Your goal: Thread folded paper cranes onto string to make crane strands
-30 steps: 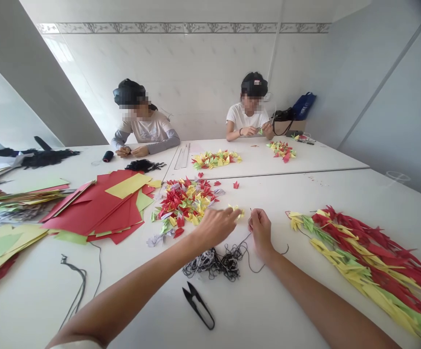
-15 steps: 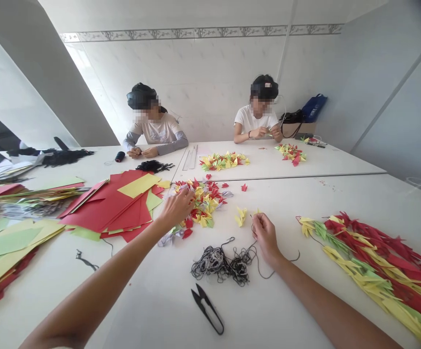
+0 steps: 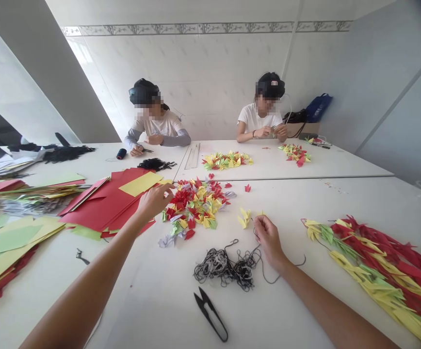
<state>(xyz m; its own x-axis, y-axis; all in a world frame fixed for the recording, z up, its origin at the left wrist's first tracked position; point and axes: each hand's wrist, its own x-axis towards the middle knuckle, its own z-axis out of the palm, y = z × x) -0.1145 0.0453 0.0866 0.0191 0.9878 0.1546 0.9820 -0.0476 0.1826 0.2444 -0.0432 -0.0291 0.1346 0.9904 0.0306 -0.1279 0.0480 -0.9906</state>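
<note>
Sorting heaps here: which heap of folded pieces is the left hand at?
The nearest heap, beside the red sheets; the middle heap and far heap lie beyond.

We are moving our left hand [image 3: 154,199] leftward, away from our right hand [image 3: 268,235], across the pile of folded paper pieces [image 3: 196,203] to its far left edge, beside the red paper sheets [image 3: 101,208]. The yellow folded pieces [image 3: 244,218] it was touching a second ago are now lying free, just left of our right hand. At the far side, the person on the left [image 3: 159,127] is drawing both hands apart.
</note>
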